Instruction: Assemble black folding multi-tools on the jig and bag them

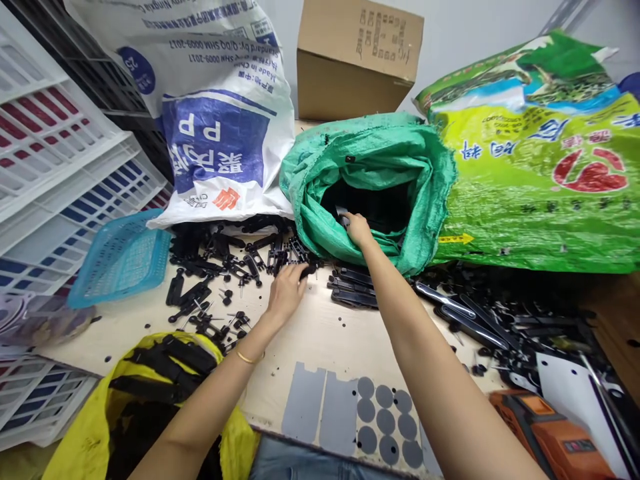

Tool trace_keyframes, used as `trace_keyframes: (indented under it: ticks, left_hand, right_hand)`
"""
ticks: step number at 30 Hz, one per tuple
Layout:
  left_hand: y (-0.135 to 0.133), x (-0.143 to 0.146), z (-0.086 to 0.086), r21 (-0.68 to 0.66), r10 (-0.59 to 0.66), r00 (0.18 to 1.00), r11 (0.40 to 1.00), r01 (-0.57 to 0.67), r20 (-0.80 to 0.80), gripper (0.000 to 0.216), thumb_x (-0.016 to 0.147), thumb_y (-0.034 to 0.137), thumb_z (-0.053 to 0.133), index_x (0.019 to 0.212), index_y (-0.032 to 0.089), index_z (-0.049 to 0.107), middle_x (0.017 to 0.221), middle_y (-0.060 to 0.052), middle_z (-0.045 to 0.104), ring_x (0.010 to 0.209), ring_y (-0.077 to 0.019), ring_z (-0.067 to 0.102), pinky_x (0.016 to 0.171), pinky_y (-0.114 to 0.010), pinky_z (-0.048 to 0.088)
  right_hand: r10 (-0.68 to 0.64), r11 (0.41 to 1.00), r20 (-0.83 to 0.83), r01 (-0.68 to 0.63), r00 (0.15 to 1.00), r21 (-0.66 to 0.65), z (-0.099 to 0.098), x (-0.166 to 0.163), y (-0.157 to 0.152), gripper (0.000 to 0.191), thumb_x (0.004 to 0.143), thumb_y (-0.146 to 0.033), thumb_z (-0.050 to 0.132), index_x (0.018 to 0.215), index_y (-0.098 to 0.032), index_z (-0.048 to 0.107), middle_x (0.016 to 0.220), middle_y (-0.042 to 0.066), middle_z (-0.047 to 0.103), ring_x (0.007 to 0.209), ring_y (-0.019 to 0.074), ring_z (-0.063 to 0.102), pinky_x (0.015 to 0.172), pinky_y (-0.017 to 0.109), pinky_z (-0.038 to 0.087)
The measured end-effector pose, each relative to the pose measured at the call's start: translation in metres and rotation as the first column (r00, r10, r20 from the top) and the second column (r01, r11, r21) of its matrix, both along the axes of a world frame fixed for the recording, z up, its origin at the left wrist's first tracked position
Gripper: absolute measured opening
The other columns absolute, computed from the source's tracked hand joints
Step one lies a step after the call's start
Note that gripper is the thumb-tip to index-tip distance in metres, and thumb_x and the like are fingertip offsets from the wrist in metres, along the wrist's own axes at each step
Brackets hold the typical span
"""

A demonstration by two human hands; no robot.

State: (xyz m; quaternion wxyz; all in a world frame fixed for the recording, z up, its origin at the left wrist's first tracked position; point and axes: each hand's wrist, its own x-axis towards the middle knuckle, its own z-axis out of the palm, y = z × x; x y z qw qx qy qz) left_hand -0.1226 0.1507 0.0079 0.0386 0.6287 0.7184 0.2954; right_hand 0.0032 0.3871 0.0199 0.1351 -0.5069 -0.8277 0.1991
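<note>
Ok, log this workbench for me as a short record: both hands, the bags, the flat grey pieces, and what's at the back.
Left hand: at a black piece, near loose black parts
Right hand: at the green woven bag's open mouth, with a shiny piece
Other bags: white, green-and-yellow, yellow
Grey pieces: discs and rectangular sheets, near edge
Back: cardboard box

A sack (300,177) is standing on the table (315,337), toward its far side; the right hand (359,230) is reaching inside. One bag (225,150) is standing left of it, another bag (530,207) right, a carton (350,93) behind. Loose parts (175,288) are lying between a basket (120,287) and the left hand (286,293).
</note>
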Motion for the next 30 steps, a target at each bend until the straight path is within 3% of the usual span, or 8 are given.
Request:
trace_keyframes:
  ticks: [5, 11, 13, 15, 18, 21, 24, 30]
  left_hand:
    - [-0.04, 0.044, 0.003, -0.082, -0.111, 0.966, 0.988, 0.134, 0.235, 0.021, 0.086, 0.02, 0.053, 0.105, 0.016, 0.062, 0.096, -0.006, 0.068, 0.089, -0.018, 0.063, 0.082, -0.033, 0.052]
    - [-0.068, 0.078, -0.038, -0.074, -0.241, 0.932, 0.96, 0.27, 0.272, 0.02, 0.086, 0.021, 0.055, 0.103, 0.017, 0.063, 0.091, -0.005, 0.063, 0.088, -0.017, 0.06, 0.08, -0.033, 0.051]
    - [-0.073, 0.079, -0.051, -0.028, -0.276, 0.936, 0.957, 0.289, 0.217, 0.022, 0.087, 0.021, 0.054, 0.108, 0.019, 0.061, 0.092, -0.005, 0.059, 0.088, -0.0179, 0.057, 0.079, -0.034, 0.05]
    - [-0.074, 0.078, -0.06, 0.006, -0.307, 0.933, 0.95, 0.311, 0.187, 0.025, 0.088, 0.021, 0.053, 0.112, 0.021, 0.059, 0.091, -0.005, 0.058, 0.087, -0.0181, 0.055, 0.078, -0.033, 0.049]
    - [-0.073, 0.077, -0.063, 0.025, -0.316, 0.931, 0.948, 0.317, 0.181, 0.026, 0.088, 0.024, 0.053, 0.113, 0.021, 0.059, 0.087, -0.004, 0.056, 0.084, -0.0174, 0.054, 0.077, -0.031, 0.048]
    - [-0.072, 0.078, -0.063, 0.025, -0.312, 0.938, 0.95, 0.312, 0.152, 0.025, 0.088, 0.025, 0.054, 0.113, 0.021, 0.059, 0.086, -0.004, 0.056, 0.083, -0.0176, 0.053, 0.076, -0.031, 0.047]
    - [-0.073, 0.078, -0.063, 0.028, -0.316, 0.938, 0.949, 0.315, 0.142, 0.025, 0.088, 0.025, 0.054, 0.112, 0.02, 0.059, 0.087, -0.004, 0.056, 0.083, -0.0176, 0.052, 0.075, -0.031, 0.046]
    - [-0.073, 0.077, -0.064, 0.051, -0.322, 0.935, 0.947, 0.318, 0.151, 0.024, 0.088, 0.027, 0.055, 0.11, 0.019, 0.061, 0.085, -0.004, 0.056, 0.082, -0.017, 0.053, 0.075, -0.03, 0.046]
  right_hand:
    - [-0.059, 0.998, -0.038, 0.059, 0.998, 0.009, 0.006, 0.022, -0.007, 0.041, 0.081, -0.006, 0.041, 0.116, -0.011, 0.062, 0.104, 0.013, 0.067, 0.096, 0.0217, 0.06, 0.088, 0.03, 0.042]
    - [-0.108, 0.982, -0.18, 0.133, 0.978, 0.131, 0.02, 0.048, -0.07, 0.03, 0.088, -0.021, 0.041, 0.107, -0.015, 0.063, 0.109, 0.009, 0.065, 0.103, 0.0193, 0.055, 0.093, 0.031, 0.039]
    - [-0.142, 0.934, -0.306, 0.23, 0.942, 0.273, 0.017, 0.086, -0.1, 0.029, 0.09, -0.028, 0.037, 0.102, -0.017, 0.061, 0.103, 0.01, 0.064, 0.099, 0.0209, 0.054, 0.09, 0.035, 0.04]
    - [-0.285, 0.856, -0.279, 0.375, 0.917, 0.357, 0.009, 0.139, -0.127, 0.025, 0.088, -0.032, 0.039, 0.094, -0.02, 0.06, 0.095, 0.009, 0.062, 0.096, 0.0239, 0.052, 0.087, 0.039, 0.04]
    - [-0.419, 0.821, -0.196, 0.463, 0.886, 0.334, -0.003, 0.219, -0.15, 0.023, 0.083, -0.041, 0.047, 0.085, -0.021, 0.059, 0.087, 0.011, 0.058, 0.093, 0.0303, 0.049, 0.083, 0.048, 0.037]
    - [-0.411, 0.862, -0.056, 0.408, 0.91, 0.3, -0.008, 0.261, -0.157, 0.036, 0.08, -0.053, 0.048, 0.086, -0.02, 0.059, 0.09, 0.014, 0.056, 0.092, 0.0322, 0.049, 0.081, 0.05, 0.037]
    - [-0.374, 0.884, 0.015, 0.351, 0.927, 0.308, -0.007, 0.27, -0.16, 0.043, 0.08, -0.057, 0.046, 0.09, -0.017, 0.058, 0.097, 0.018, 0.055, 0.095, 0.0344, 0.049, 0.08, 0.053, 0.037]
    - [-0.262, 0.922, 0.05, 0.234, 0.964, 0.31, -0.009, 0.287, -0.157, 0.039, 0.082, -0.058, 0.042, 0.075, -0.021, 0.053, 0.079, 0.013, 0.054, 0.088, 0.031, 0.054, 0.082, 0.057, 0.038]
